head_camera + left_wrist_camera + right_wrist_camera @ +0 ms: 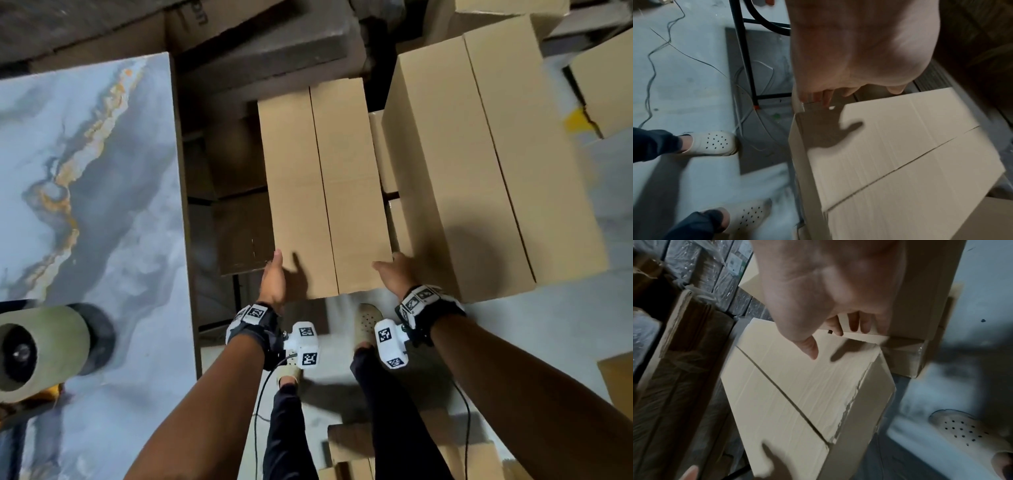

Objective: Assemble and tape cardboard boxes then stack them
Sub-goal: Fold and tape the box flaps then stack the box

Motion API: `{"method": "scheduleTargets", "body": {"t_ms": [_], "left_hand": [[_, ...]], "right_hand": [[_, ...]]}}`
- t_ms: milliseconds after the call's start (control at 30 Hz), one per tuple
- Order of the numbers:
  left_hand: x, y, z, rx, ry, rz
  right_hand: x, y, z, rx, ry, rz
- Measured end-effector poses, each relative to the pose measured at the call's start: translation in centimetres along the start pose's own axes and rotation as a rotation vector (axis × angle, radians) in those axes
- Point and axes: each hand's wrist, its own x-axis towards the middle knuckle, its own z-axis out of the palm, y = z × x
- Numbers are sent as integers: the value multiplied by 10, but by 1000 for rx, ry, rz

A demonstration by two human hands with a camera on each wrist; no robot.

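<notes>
Nearest, flat cardboard (411, 452) lies on the floor behind the person's feet, in pale perforated clogs (715, 143). Left of the box (325, 185), a tape roll (37, 349) sits on the marbled table (102, 171) at its near edge.

The left hand (273, 279) is at the box's near left corner, fingers straight and spread above the top, casting a splayed shadow; whether they touch the cardboard, I cannot tell. The right hand (395, 274) is at the box's near right corner, thumb out over the top, fingers loosely extended down the gap towards the taller stack (493, 164); neither hand curls round anything.

The box is closed, its two top flaps meeting in a centre seam, long axis running away from the person. It sits lower than the stack just right of it, with brown cartons (239, 233) on its left. Beyond the box lie dark slabs (274, 44) and more cartons (603, 89), far right
</notes>
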Motion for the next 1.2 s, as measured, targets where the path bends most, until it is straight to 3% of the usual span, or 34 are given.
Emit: {"method": "scheduleTargets", "body": {"t_ms": [67,233,400,633,867,1200], "left_hand": [[40,-20,-8,65,4,31],[23,0,-2,272,81,115],[-121,77,30,556,170,330],[-217,141,27,738,97,378],[-303,148,-18,826,-35,474],[-417,168,-72,907,-90,819]], "right_hand": [[0,-3,2,5,-6,-9],[-5,-11,-1,68,47,-11],[-48,-32,-35,3,257,-107],[-154,-67,-98,-3,297,-185],[-262,-60,-99,-40,419,-152],[-397,-39,-81,147,731,-185]]}}
